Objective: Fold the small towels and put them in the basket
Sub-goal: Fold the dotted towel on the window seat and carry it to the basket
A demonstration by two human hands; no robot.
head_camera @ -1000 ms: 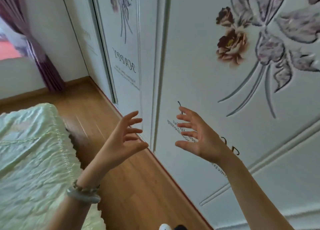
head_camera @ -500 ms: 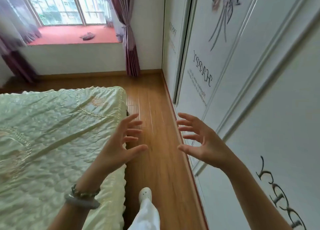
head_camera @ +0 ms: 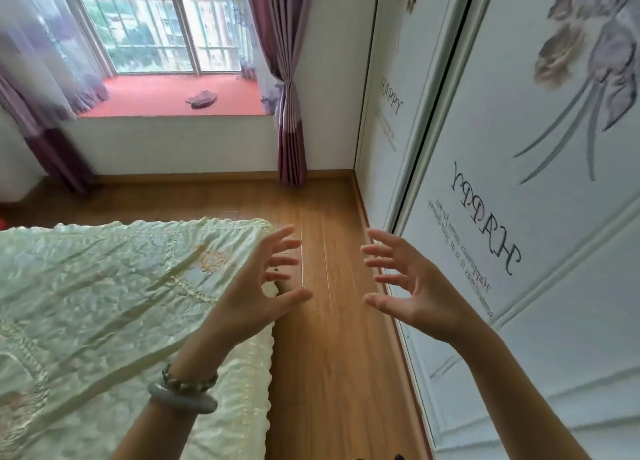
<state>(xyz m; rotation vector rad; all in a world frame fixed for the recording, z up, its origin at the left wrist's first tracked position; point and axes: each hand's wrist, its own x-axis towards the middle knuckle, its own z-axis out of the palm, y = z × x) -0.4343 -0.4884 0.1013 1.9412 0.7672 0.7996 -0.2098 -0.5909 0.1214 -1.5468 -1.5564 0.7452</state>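
No towel and no basket is in view. My left hand (head_camera: pixel 258 290) is raised in front of me over the corner of the bed, fingers spread, holding nothing; bracelets sit on its wrist. My right hand (head_camera: pixel 412 286) is raised beside it, near the wardrobe, palm facing left, fingers spread and empty. The two hands face each other, about a hand's width apart.
A bed with a pale green quilted cover (head_camera: pixel 104 303) fills the left. A strip of wooden floor (head_camera: pixel 332 355) runs between it and the white sliding wardrobe doors (head_camera: pixel 519 217) on the right. A window ledge (head_camera: pixel 166 96) and purple curtains (head_camera: pixel 287 78) stand at the far end.
The view has swung left, from the wardrobe doors toward the bed, the floor and the window. Both hands have kept the same raised, spread pose.
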